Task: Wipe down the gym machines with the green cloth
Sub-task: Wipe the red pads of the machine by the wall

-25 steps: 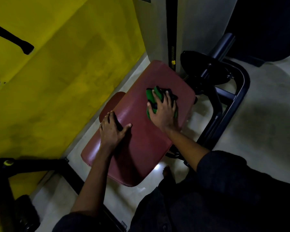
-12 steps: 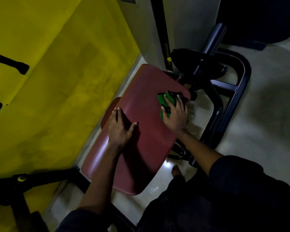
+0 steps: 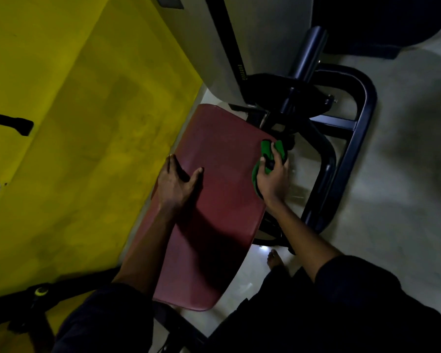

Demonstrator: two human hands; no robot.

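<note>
Gripping the green cloth point(image 3: 268, 149) in the right hand point(image 3: 271, 180), fingers curled over the bunched fabric, at the 3 o'clock edge of the red padded surface point(image 3: 214, 225) — pressed there, most likely, to catch the rim where sweat gathers. Bracing with the left hand point(image 3: 176, 182) at 9 o'clock, laid open and palm down, thumb spread, fingers reaching the pad's edge — probably to steady the body while leaning over. Working close beside the black metal frame point(image 3: 362, 138) at 2 o'clock; impossible to tell whether the cloth touches it. Hemmed in by the yellow wall point(image 3: 74, 123) toward 10 o'clock. Seemingly finishing this pad's right side, with the frame likely left to do.
</note>
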